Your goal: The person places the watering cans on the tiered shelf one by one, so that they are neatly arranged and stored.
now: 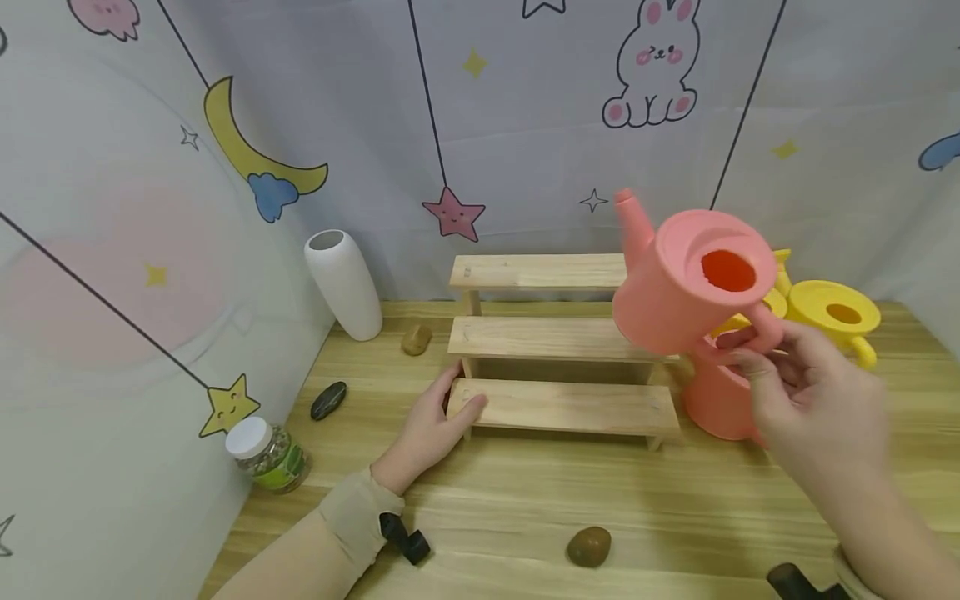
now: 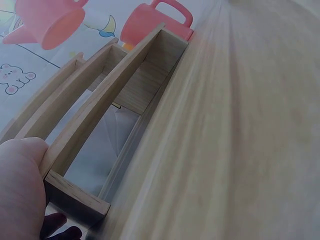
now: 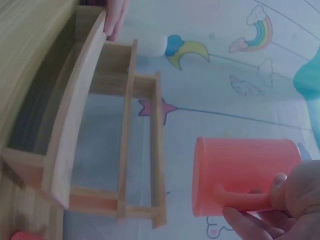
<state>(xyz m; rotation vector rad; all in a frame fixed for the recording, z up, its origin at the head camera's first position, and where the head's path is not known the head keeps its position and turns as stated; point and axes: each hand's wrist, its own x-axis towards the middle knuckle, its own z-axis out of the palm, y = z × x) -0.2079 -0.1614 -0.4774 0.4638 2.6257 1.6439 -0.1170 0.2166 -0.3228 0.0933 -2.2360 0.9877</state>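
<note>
Hands busy: R hand point(image 1: 832, 408) grips pink can point(image 1: 667, 308) by its handle, midair nr R end of shelf point(image 1: 562, 404); L hand point(image 1: 427, 425) grips shelf's L end. 2nd pink can point(image 1: 716, 404) & yellow can point(image 1: 828, 304) on tabletop point(image 1: 487, 500) to R; vase point(image 1: 348, 292) & jar point(image 1: 273, 462) to L.

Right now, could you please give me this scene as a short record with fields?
Left hand: grips the wooden stand at its lowest step's left end
Right hand: holds a raised pink watering can by its handle
Right side: second pink watering can, yellow watering can
Left side: white vase, light brown stone, black stone, white-lidded jar
Front: dark brown stone
</note>
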